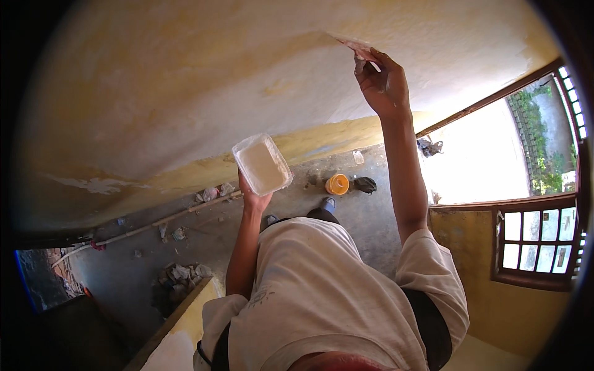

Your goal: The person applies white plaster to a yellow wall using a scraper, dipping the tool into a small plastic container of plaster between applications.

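"So, where do things stand at the wall (204,80)?"

"Part-way, I'd judge. Broad pale, whitish areas over the middle; ochre-yellow patches show through between them, and a yellow band (322,141) runs along the foot. Looks like filler going on over old paint."

"Hands?"

"Right hand (385,83) raised high, arm stretched. Narrow grip, thumb and fingers pinching a thin, flat spreader (356,46), pinkish and smeared, its far edge at the wall. Whether it presses or just grazes, can't tell."

"And the left?"

"Left hand (255,200) has its grip around the lower side of a square, clear plastic tub (253,142), held out near the wall at about waist height. Fingers mostly hidden behind it. Off-white paste (265,167) covers the bottom; depth unclear."

"So supply isn't spent."

"No, paste remains. Left to do, by my reading: the yellow patches, perhaps the band too, if it is meant to be coated. Final smoothing can't be judged from here."

"Ground notes?"

"Concrete floor (378,232). Yellow-orange bucket (330,188) ahead of the feet, black plastic bag (365,184) just beside it. Long pole (167,219) lying near the wall's foot, scraps around it."
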The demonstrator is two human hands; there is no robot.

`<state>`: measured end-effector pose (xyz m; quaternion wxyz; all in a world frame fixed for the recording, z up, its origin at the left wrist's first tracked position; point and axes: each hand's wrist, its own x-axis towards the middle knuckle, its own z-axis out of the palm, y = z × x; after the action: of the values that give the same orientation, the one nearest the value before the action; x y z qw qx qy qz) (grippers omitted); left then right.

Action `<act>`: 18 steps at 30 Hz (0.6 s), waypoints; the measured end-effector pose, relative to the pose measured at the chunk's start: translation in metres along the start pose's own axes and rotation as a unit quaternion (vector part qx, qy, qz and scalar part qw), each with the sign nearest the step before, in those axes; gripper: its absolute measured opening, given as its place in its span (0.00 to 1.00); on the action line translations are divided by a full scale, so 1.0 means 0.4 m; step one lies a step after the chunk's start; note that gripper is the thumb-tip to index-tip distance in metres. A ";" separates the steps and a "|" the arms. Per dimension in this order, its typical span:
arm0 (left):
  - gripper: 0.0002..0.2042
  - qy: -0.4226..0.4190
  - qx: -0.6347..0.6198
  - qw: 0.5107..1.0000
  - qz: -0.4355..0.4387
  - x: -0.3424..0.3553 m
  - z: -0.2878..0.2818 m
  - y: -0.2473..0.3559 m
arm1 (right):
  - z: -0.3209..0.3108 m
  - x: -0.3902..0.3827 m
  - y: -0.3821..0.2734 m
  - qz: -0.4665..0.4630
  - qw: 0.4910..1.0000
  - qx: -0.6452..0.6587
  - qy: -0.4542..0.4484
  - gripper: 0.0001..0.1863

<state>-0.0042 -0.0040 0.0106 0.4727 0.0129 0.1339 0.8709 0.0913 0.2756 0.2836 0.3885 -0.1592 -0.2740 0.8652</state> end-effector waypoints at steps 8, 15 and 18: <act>0.25 0.072 -0.038 0.994 0.067 -0.080 -0.115 0.047 | -0.319 -0.067 0.287 0.045 0.995 -0.075 0.048 0.08; 0.28 0.164 -0.014 0.979 0.124 -0.246 -0.217 0.135 | -0.689 -0.041 0.705 0.257 0.954 -0.104 0.112 0.06; 0.30 0.175 0.010 0.974 0.143 -0.300 -0.222 0.168 | -0.750 -0.006 0.798 0.289 0.943 -0.068 0.149 0.06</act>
<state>-0.0061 -0.1577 -0.0461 0.3128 -0.1158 0.2202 0.9166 0.0526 0.2042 -0.1470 0.1464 -0.3845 -0.2131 0.8862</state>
